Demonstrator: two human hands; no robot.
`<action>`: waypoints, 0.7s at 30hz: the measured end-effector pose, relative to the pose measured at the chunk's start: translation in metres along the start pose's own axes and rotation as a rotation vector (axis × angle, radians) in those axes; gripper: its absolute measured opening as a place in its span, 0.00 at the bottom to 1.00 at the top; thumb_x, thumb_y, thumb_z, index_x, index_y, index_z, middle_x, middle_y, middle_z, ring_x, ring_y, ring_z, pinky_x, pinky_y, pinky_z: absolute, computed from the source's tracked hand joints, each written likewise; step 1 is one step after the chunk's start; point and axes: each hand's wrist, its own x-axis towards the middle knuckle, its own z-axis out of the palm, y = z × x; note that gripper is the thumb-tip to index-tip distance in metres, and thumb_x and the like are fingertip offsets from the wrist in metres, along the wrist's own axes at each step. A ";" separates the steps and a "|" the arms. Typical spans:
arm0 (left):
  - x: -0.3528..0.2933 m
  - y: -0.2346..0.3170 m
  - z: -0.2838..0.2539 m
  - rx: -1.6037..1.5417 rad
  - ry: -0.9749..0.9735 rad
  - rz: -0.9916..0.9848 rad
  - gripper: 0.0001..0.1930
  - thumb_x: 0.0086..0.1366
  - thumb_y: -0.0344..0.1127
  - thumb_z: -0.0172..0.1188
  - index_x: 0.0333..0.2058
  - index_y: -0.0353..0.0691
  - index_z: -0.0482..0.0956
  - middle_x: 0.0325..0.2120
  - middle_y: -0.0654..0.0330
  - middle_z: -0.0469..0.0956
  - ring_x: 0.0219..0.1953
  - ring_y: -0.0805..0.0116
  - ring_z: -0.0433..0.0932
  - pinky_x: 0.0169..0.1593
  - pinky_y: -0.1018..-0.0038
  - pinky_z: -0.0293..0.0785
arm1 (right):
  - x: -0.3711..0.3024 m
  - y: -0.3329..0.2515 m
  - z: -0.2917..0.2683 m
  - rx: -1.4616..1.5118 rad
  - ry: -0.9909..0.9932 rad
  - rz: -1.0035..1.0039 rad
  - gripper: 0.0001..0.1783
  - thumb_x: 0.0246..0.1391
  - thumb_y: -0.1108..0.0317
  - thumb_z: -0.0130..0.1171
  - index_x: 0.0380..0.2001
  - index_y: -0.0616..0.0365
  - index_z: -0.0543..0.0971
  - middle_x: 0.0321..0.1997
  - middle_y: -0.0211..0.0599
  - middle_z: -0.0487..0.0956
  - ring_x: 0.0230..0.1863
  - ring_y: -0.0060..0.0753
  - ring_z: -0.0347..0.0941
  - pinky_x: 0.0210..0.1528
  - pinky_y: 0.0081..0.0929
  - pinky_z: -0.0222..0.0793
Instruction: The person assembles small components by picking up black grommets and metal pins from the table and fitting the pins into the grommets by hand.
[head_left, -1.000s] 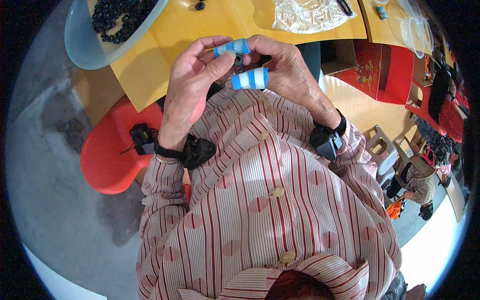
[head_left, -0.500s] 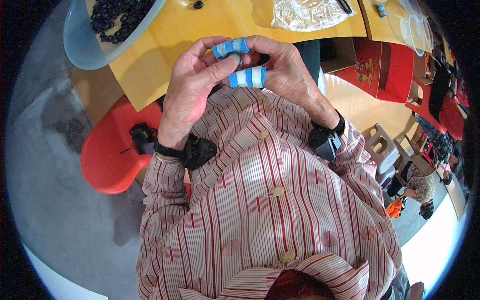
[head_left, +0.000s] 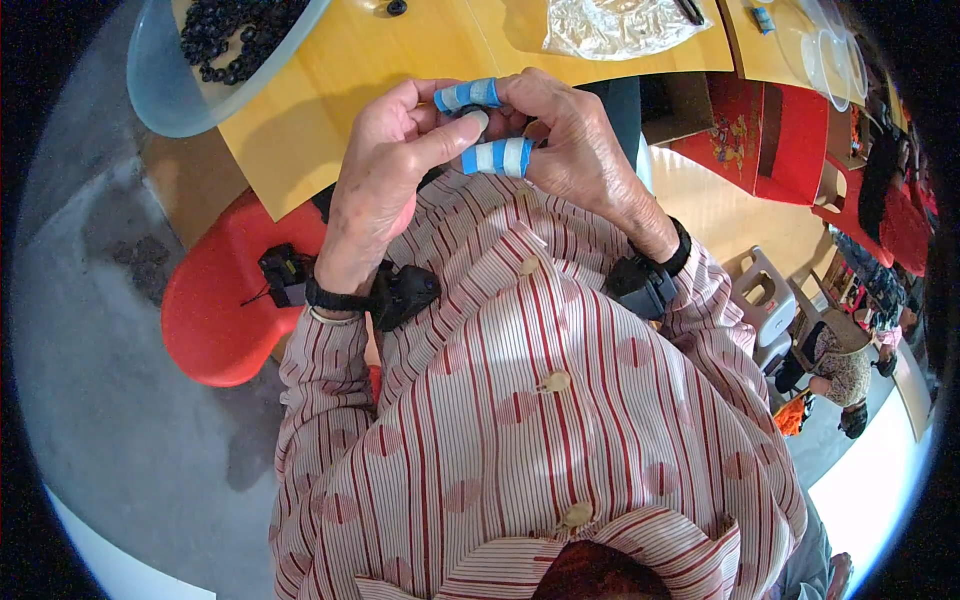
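My left hand (head_left: 400, 160) and my right hand (head_left: 585, 140) meet above the near edge of the yellow table. Blue-and-white striped finger wraps (head_left: 497, 157) cover the thumb and index finger of my right hand. A small black part (head_left: 458, 112) is pinched between the fingers of both hands. My left thumb presses across it, and most of the part is hidden, so its exact kind does not show. Both hands are closed around it. Black straps with small devices sit on both wrists.
A translucent basin (head_left: 165, 110) with many small black round parts stands at the upper left. One black ring (head_left: 397, 8) lies on the table (head_left: 400, 45). A clear plastic bag (head_left: 610, 30) and clear containers (head_left: 830, 60) are farther right. A red chair (head_left: 225, 310) stands at left.
Both hands stay together, with small shifts of fingers and wrists. The left thumb has moved slightly right, and the dark part shows a little differently between the fingers.
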 end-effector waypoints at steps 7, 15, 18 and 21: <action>0.001 0.000 0.001 0.008 -0.007 -0.001 0.20 0.57 0.27 0.60 0.46 0.24 0.66 0.38 0.50 0.78 0.40 0.65 0.79 0.48 0.72 0.73 | -0.001 0.003 -0.002 -0.127 -0.009 -0.040 0.22 0.36 0.72 0.69 0.39 0.61 0.77 0.29 0.43 0.76 0.31 0.41 0.75 0.34 0.32 0.72; 0.002 -0.002 -0.004 0.023 -0.002 -0.052 0.20 0.55 0.29 0.63 0.45 0.28 0.69 0.34 0.57 0.77 0.37 0.74 0.75 0.43 0.79 0.69 | 0.002 0.009 -0.003 -0.148 0.011 -0.115 0.22 0.34 0.73 0.68 0.39 0.61 0.78 0.32 0.44 0.77 0.35 0.47 0.75 0.38 0.35 0.72; 0.000 0.002 0.001 -0.010 0.022 -0.034 0.20 0.55 0.29 0.63 0.45 0.28 0.69 0.34 0.57 0.77 0.36 0.75 0.75 0.42 0.79 0.68 | 0.002 0.011 0.000 -0.124 0.029 -0.126 0.23 0.33 0.72 0.69 0.38 0.61 0.78 0.33 0.44 0.78 0.35 0.46 0.75 0.39 0.35 0.72; 0.000 0.001 -0.001 0.005 0.037 -0.040 0.19 0.55 0.30 0.64 0.44 0.29 0.70 0.34 0.58 0.77 0.36 0.75 0.74 0.42 0.79 0.68 | 0.002 0.012 0.004 -0.068 0.043 -0.072 0.23 0.33 0.71 0.70 0.38 0.62 0.78 0.32 0.44 0.78 0.35 0.47 0.75 0.40 0.34 0.72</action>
